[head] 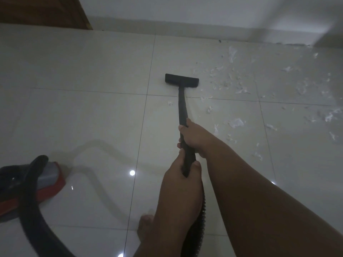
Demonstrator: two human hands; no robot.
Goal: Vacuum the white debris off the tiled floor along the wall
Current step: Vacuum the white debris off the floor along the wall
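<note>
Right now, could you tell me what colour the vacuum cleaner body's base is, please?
Red; the vacuum body's plastic base shows in the head view.

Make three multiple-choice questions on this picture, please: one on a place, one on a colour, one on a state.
1. Where does most of the white shredded debris lie, seen from the black flat floor nozzle?
A. To its right
B. To its left
C. On top of it

2. What colour is the lower edge of the grey-topped canister vacuum body?
A. Blue
B. Red
C. Yellow

3. How is the black rigid vacuum wand held?
A. By one hand
B. By no hand
C. By both hands

Answers: 1 A, the scraps spread right of the nozzle; 2 B, a red rim shows under the grey top; 3 C, the right hand and the left hand both grip it.
</note>
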